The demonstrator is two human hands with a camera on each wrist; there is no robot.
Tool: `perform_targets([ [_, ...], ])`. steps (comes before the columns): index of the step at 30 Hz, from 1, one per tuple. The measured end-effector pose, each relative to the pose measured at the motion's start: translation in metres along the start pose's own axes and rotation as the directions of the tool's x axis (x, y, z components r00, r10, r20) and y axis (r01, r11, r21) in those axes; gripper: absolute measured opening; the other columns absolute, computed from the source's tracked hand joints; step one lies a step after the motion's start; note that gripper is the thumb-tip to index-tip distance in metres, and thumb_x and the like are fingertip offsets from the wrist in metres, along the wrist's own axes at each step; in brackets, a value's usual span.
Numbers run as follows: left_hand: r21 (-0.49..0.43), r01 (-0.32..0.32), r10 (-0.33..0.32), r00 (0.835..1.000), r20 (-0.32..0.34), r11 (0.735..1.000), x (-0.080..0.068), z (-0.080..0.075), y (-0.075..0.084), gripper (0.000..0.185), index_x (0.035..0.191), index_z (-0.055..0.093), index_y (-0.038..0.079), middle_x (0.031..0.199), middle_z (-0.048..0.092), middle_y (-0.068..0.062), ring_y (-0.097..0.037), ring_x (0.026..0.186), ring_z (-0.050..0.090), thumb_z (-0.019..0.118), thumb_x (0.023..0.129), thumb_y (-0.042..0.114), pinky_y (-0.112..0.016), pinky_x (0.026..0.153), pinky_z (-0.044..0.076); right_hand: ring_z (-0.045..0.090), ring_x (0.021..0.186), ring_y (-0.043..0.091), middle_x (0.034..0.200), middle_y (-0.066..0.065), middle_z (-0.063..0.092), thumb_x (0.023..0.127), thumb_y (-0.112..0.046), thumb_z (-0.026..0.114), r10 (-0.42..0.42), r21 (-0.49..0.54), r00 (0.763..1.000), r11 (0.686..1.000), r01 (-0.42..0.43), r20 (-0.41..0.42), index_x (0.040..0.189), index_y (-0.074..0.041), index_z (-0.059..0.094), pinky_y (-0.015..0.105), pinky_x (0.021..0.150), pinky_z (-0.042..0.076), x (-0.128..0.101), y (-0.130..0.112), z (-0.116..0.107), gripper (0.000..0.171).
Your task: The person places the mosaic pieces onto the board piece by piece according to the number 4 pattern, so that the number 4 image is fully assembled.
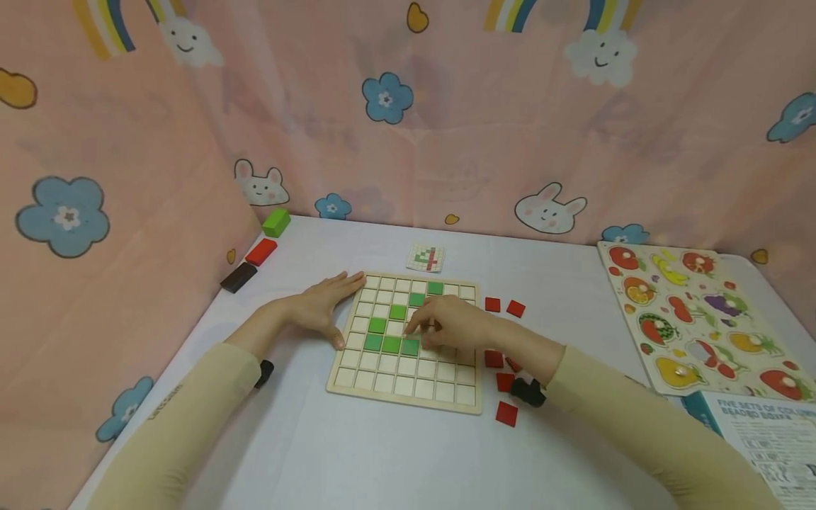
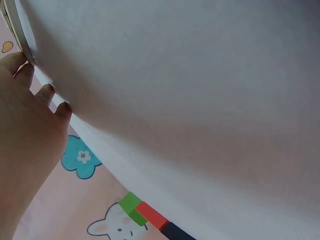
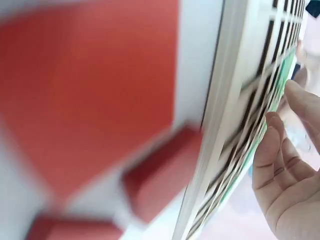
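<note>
From where I stand, the head view shows the gridded board (image 1: 404,386) flat on the white-covered bench (image 1: 287,453), with a small card (image 1: 426,258) just beyond its far edge, printed with a green and red figure 4. I count seven green tiles (image 1: 392,344) seated in the grid: a slanting run down from the far side, then a row to the right at its foot. Set against the card, the green part looks largely laid, to my eye. The red part seems left to do: no red shows on the board, though the right hand (image 1: 455,322) and its forearm hide some squares, and at least six red tiles (image 1: 506,414) lie loose off the board's right edge. The left hand (image 1: 321,308) is spread at the board's left edge, thumb held wide. The right hand's fingers are bent over the grid near the end of the green row; whether they pinch a tile I can't tell. In the left wrist view, fingertips meet the board's edge, and a green block (image 2: 131,204) sits well apart below. In the right wrist view, red tiles blur close to the lens beside the board's rim, and the thumb and fingers come near one another with no tile plainly visible between.
</note>
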State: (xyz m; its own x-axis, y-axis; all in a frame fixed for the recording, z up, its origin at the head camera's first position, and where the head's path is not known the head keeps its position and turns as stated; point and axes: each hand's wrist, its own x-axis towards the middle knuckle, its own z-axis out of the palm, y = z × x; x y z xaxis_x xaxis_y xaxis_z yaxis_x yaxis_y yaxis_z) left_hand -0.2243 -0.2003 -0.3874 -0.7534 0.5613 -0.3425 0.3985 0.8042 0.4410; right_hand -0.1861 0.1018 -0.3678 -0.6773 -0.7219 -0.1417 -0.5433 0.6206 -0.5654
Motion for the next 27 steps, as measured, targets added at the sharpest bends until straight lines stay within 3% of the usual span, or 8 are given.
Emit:
perform_targets([
  [4, 0.006, -0.004, 0.004, 1.000, 0.000, 1.000, 0.000, 0.001, 0.000, 0.132, 0.160, 0.009, 0.016, 0.170, 0.001, 0.001, -0.034, 0.158, -0.003, 0.091, 0.060, 0.044, -0.059, 0.127, 0.004, 0.059, 0.084, 0.015, 0.099, 0.003, 0.069, 0.090, -0.012, 0.068, 0.101, 0.017, 0.990, 0.995, -0.100, -0.094, 0.111, -0.013, 0.073, 0.025, 0.074, 0.051, -0.011, 0.022, -0.020, 0.021],
  [7, 0.002, -0.003, 0.003, 1.000, -0.001, 1.000, 0.001, 0.001, 0.000, 0.132, 0.160, 0.009, 0.016, 0.170, 0.000, 0.002, -0.034, 0.158, -0.003, 0.091, 0.060, 0.043, -0.059, 0.127, 0.004, 0.061, 0.087, 0.020, 0.101, 0.009, 0.068, 0.089, -0.012, 0.069, 0.210, 0.009, 0.965, 0.977, -0.212, -0.157, 0.109, -0.009, 0.072, 0.028, 0.074, 0.052, -0.023, 0.042, -0.039, 0.020],
  [12, 0.001, -0.005, 0.005, 1.000, -0.001, 1.000, 0.000, 0.001, -0.001, 0.132, 0.160, 0.009, 0.016, 0.170, 0.000, 0.002, -0.034, 0.158, -0.003, 0.091, 0.060, 0.043, -0.060, 0.126, 0.004, 0.058, 0.095, 0.026, 0.108, 0.014, 0.066, 0.085, -0.015, 0.074, 0.352, -0.013, 0.924, 0.934, -0.358, -0.148, 0.109, -0.006, 0.068, 0.033, 0.077, 0.052, -0.040, 0.069, -0.058, 0.026],
  [19, 0.007, -0.006, 0.006, 1.000, -0.001, 1.000, 0.000, 0.000, 0.000, 0.132, 0.160, 0.009, 0.016, 0.170, 0.000, 0.002, -0.034, 0.158, -0.003, 0.091, 0.060, 0.043, -0.060, 0.126, 0.005, 0.056, 0.082, 0.020, 0.097, 0.011, 0.063, 0.083, -0.013, 0.077, 0.374, -0.005, 0.923, 0.927, -0.376, -0.087, 0.100, -0.006, 0.066, 0.025, 0.064, 0.053, -0.044, 0.084, -0.054, 0.021],
  [24, 0.006, -0.003, 0.003, 1.000, -0.003, 1.000, 0.001, 0.001, -0.001, 0.132, 0.160, 0.009, 0.016, 0.170, 0.000, 0.002, -0.034, 0.158, -0.003, 0.091, 0.060, 0.043, -0.060, 0.126, 0.005, 0.055, 0.079, 0.020, 0.089, 0.009, 0.064, 0.083, -0.009, 0.076, 0.361, -0.024, 0.924, 0.930, -0.366, -0.124, 0.091, -0.006, 0.064, 0.025, 0.065, 0.049, -0.042, 0.083, -0.058, 0.014],
  [27, 0.007, -0.002, 0.002, 1.000, -0.005, 1.000, 0.002, 0.002, -0.001, 0.132, 0.160, 0.009, 0.017, 0.170, 0.000, 0.002, -0.034, 0.158, -0.003, 0.091, 0.061, 0.043, -0.060, 0.126, 0.005, 0.054, 0.080, 0.021, 0.087, 0.009, 0.062, 0.085, -0.009, 0.074, 0.382, -0.014, 0.908, 0.921, -0.390, -0.171, 0.090, -0.006, 0.064, 0.025, 0.065, 0.046, -0.038, 0.081, -0.063, 0.011],
])
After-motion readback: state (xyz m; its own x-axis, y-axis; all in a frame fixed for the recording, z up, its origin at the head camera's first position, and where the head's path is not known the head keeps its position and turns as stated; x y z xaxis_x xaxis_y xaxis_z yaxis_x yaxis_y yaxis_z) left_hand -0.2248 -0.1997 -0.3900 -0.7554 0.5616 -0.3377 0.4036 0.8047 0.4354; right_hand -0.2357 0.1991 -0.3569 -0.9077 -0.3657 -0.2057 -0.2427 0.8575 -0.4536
